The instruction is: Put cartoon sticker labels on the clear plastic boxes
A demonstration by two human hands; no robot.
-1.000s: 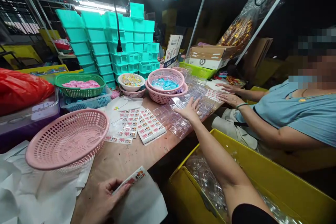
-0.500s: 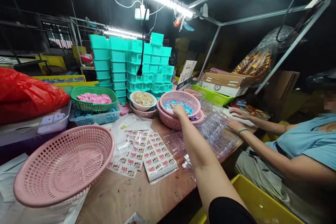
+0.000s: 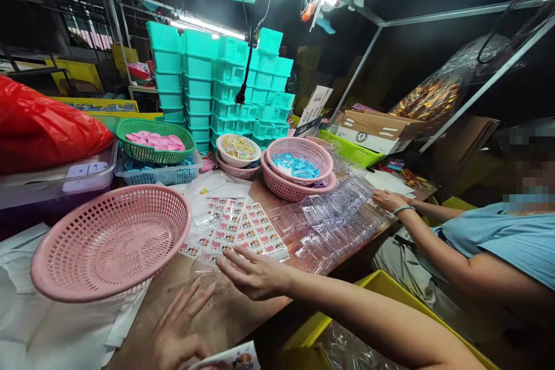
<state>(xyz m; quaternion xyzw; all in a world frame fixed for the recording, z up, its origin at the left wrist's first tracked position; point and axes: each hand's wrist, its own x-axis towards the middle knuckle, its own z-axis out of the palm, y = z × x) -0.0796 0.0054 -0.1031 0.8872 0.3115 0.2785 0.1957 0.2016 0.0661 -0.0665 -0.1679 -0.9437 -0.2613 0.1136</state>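
Observation:
My right hand (image 3: 258,276) reaches in from the right above the wooden table (image 3: 243,318), fingers stretched and apart. Its fingertips hover by the near edge of cat-printed sticker sheets (image 3: 262,231); a faint clear film shows by them. Lower down, my left hand (image 3: 180,324) has its fingers spread, somewhat blurred. Beside its thumb, at the bottom edge, is a white piece with a cat print (image 3: 240,357); whether the hand grips it I cannot tell. A large pink basket (image 3: 113,243) stands left of the sheets. Clear plastic trays (image 3: 333,202) lie to the right.
Pink baskets (image 3: 299,189) with blue pieces, a white bowl (image 3: 238,160) and a green basket (image 3: 156,153) stand behind. Teal bins (image 3: 199,87) are stacked at the back. A co-worker's hands (image 3: 390,199) rest at the right; a yellow crate (image 3: 368,283) sits below the table edge.
My right hand has come back from the pink basket of blue pieces to the near side of the sticker sheets. My left hand has come into view at the bottom.

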